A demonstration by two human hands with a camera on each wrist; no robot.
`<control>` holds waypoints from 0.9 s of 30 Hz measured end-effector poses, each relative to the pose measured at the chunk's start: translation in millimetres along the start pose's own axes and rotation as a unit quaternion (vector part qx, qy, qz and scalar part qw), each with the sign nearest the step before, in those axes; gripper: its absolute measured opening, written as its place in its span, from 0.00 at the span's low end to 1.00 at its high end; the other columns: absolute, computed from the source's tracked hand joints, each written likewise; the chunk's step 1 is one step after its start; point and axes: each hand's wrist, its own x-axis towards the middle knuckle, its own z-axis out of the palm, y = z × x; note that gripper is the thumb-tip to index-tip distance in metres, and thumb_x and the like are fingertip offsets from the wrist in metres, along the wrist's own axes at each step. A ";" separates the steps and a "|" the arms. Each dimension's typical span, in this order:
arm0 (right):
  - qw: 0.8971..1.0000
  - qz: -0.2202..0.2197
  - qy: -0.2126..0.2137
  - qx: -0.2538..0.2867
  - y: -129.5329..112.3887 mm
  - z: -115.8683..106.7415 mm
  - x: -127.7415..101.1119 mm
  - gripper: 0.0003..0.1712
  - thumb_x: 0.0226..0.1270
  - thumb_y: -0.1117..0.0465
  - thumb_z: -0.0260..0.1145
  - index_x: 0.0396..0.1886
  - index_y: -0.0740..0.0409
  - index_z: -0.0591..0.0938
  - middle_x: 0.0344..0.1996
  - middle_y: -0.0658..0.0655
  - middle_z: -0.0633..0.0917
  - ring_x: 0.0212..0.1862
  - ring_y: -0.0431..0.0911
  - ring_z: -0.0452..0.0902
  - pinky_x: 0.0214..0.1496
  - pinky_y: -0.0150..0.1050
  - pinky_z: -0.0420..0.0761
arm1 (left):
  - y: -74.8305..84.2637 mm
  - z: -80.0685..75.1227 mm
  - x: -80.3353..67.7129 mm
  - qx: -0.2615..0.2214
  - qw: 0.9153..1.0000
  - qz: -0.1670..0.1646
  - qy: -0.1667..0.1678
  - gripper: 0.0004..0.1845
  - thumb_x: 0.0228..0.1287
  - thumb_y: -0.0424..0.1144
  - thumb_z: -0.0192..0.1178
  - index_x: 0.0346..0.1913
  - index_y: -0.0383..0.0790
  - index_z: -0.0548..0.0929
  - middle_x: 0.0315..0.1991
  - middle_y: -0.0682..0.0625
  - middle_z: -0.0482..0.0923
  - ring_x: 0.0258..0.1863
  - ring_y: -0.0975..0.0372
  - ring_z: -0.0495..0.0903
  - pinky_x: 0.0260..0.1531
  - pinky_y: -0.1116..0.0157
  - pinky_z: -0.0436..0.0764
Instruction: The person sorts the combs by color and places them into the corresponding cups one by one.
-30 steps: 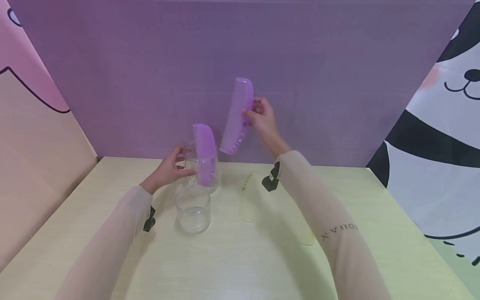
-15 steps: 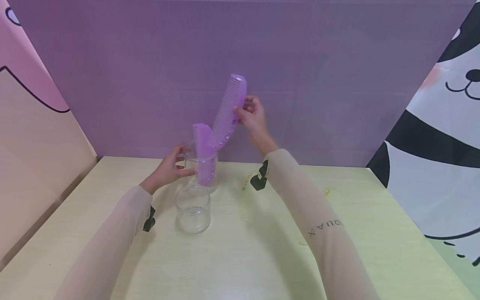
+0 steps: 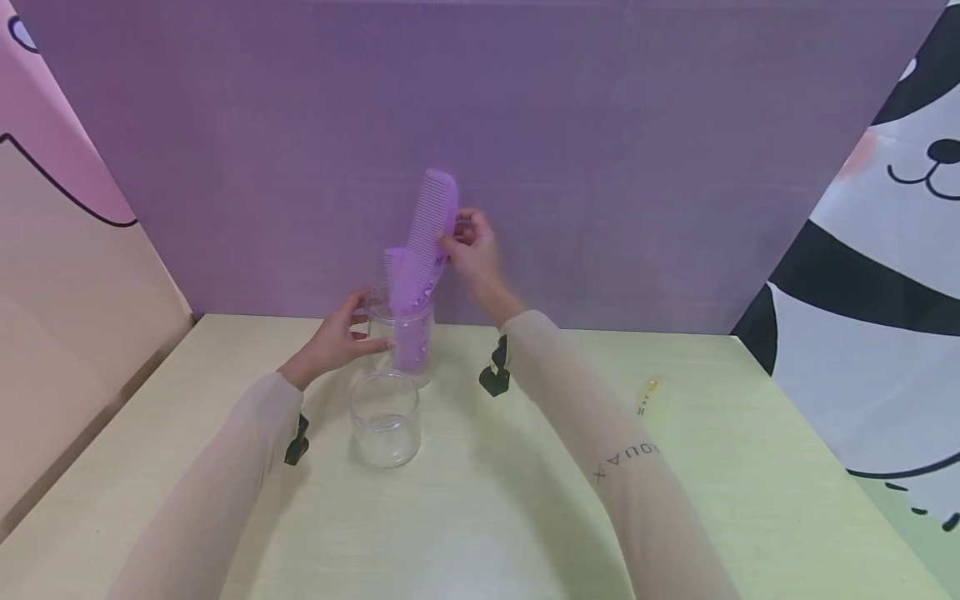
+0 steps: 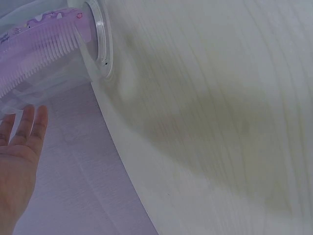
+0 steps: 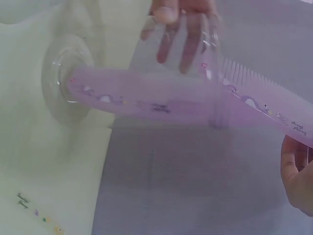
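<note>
A tall clear glass [image 3: 381,312] stands at the back of the table, with a purple comb [image 3: 410,346] upright inside it. My left hand [image 3: 330,346] holds this glass from the left, thumb on the near side and fingers on the far side. My right hand [image 3: 476,258] pinches a second purple comb [image 3: 433,221] by its spine. That comb leans over the glass, its lower end at the rim and overlapping the first comb. In the right wrist view, the held comb [image 5: 274,105] reaches the glass mouth, while the standing comb [image 5: 132,95] touches down near the base.
Just in front of the tall glass is a shorter clear glass [image 3: 386,421]. A nearly transparent item with yellow print [image 3: 647,396] lies on the table to the right, and similar coloured print [image 5: 39,213] shows in the right wrist view. A purple backdrop [image 3: 600,167] rises behind the table.
My right hand has carried the second purple comb left and down, from beside the tall glass to its rim. My left hand has stayed on the glass.
</note>
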 end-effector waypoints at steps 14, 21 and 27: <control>0.996 -0.023 -0.032 -0.078 26.3 15.3 -13.6 0.16 0.58 0.73 0.60 0.46 0.63 0.70 0.41 0.63 0.77 0.39 0.46 0.73 0.42 0.35 0.78 | 10.7 -3.1 -6.1 -0.014 1.000 0.004 -0.007 0.49 0.51 0.42 0.68 0.69 0.37 0.47 0.67 0.37 0.55 0.63 0.42 0.62 0.57 0.45 0.70; 0.995 -0.044 -0.048 -0.075 33.6 18.7 -19.1 0.17 0.57 0.76 0.59 0.46 0.66 0.69 0.38 0.61 0.76 0.36 0.44 0.71 0.37 0.29 0.75 | 20.7 -4.9 -11.8 -0.012 1.000 0.003 -0.010 0.48 0.53 0.38 0.67 0.69 0.34 0.46 0.66 0.34 0.54 0.63 0.39 0.61 0.57 0.44 0.69; 0.993 -0.039 -0.054 -0.094 37.0 20.5 -22.5 0.17 0.56 0.76 0.59 0.46 0.66 0.69 0.38 0.61 0.76 0.38 0.45 0.72 0.39 0.31 0.77 | -0.6 -3.3 -3.2 -0.014 1.000 0.010 0.000 0.49 0.50 0.43 0.69 0.69 0.39 0.48 0.66 0.38 0.57 0.63 0.43 0.63 0.56 0.48 0.72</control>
